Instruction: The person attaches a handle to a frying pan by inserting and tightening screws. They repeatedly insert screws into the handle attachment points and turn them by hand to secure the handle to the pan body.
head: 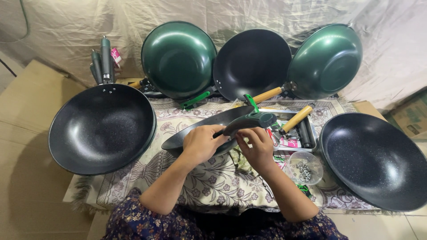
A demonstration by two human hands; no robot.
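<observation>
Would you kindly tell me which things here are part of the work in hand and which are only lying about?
In hand: left hand, right hand, tilted wok, dark green handle.

Lying about: finished woks, metal tray, wooden-handled tool, tub of screws, spare handles.

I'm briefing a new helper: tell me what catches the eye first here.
Woks ring the scene: three propped on the back wall, one far left, one far right. At centre, the left hand and right hand work on a handle at a tilted wok.
</observation>
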